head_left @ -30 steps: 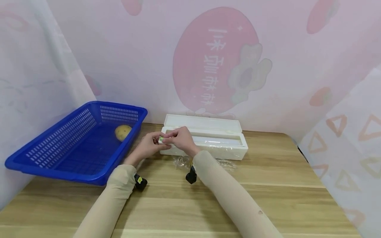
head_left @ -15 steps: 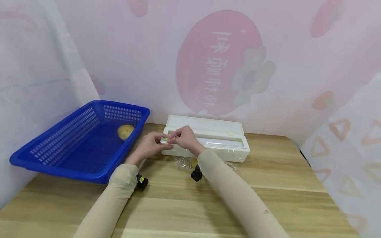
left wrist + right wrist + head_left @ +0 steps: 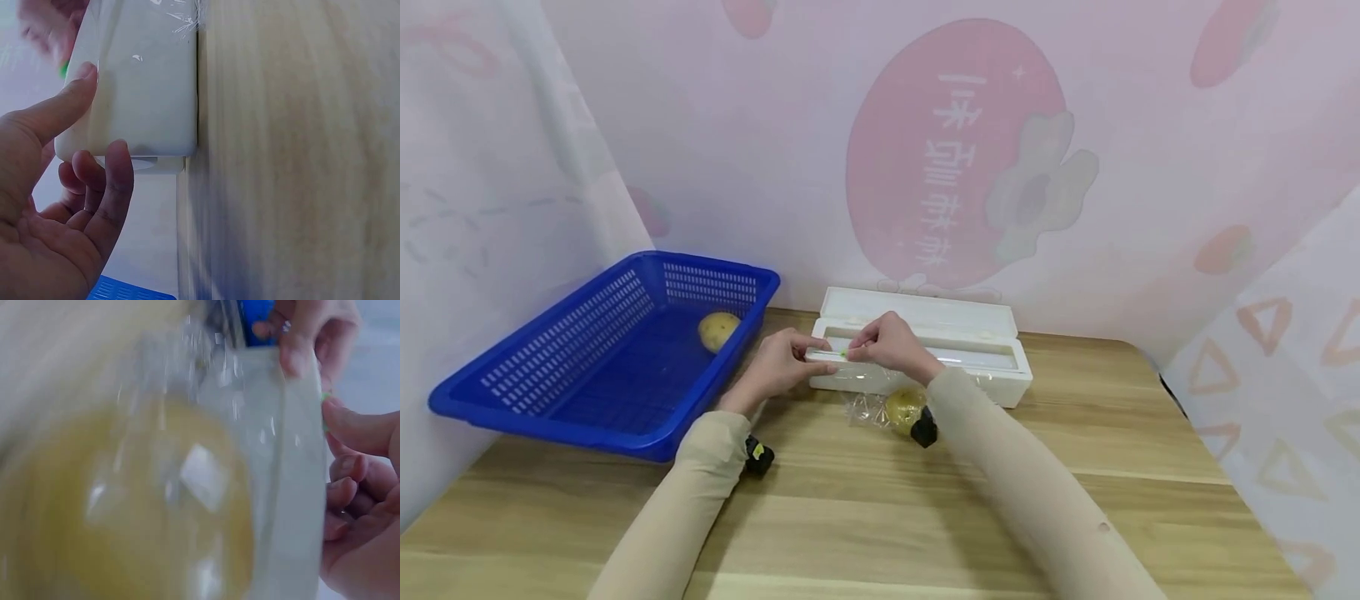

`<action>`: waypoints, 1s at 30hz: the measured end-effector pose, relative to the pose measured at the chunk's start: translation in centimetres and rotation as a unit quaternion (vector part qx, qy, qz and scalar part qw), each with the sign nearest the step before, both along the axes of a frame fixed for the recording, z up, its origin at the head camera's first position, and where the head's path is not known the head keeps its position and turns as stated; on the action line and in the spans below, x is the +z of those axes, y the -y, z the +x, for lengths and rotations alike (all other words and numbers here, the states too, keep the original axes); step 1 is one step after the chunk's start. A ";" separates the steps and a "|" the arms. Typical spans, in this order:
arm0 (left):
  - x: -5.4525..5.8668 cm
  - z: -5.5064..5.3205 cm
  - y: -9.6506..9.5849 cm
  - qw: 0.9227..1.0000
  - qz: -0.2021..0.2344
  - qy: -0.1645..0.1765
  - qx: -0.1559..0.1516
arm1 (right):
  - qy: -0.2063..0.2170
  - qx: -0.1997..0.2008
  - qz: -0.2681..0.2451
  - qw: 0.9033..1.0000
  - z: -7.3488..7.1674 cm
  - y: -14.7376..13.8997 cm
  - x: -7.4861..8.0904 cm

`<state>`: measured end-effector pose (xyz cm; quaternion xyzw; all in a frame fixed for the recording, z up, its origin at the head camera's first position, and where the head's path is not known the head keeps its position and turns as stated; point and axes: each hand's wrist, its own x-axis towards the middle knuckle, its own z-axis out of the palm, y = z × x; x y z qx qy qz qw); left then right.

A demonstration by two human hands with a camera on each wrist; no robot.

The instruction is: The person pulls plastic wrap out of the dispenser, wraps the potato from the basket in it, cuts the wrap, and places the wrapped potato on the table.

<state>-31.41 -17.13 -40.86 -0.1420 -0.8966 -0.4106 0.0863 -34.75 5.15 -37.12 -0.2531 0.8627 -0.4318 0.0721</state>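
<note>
A long white cling film box (image 3: pixel 917 387) stands on the table with its lid raised at the back. My left hand (image 3: pixel 781 367) holds the box's left end, thumb on the near top edge and fingers at the end face (image 3: pixel 134 119). Between thumb and forefinger, my right hand (image 3: pixel 891 346) pinches a small green slide cutter (image 3: pixel 325 397) on the box's near rim. Clear cling film (image 3: pixel 865 406) hangs down the box's front. A potato (image 3: pixel 904 408) lies in front of the box under the film, partly hidden by the right wrist's camera.
At the left stands a blue perforated basket (image 3: pixel 662 442) with another potato (image 3: pixel 718 331) inside, near its right wall. The wooden table (image 3: pixel 850 517) runs back to a pink printed cloth (image 3: pixel 737 167) behind the box.
My right hand has slid to the right along the box's rim with the green slide cutter. More of the film-covered potato shows now. The left hand stays at the box's left end.
</note>
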 end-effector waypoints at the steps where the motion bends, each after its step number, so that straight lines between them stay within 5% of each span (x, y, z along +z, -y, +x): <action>1: 0.0 0.0 0.1 1.000 0.004 0.003 0.002 | -0.001 0.002 0.005 1.000 0.0 -0.7 0.1; 20: -0.3 0.0 -0.2 1.000 0.015 0.011 -0.010 | -0.051 0.025 0.095 0.994 0.4 -12.4 1.3; 30: 0.1 0.3 -0.2 1.000 0.011 0.012 -0.008 | -0.022 0.005 0.105 0.994 1.0 -18.0 1.5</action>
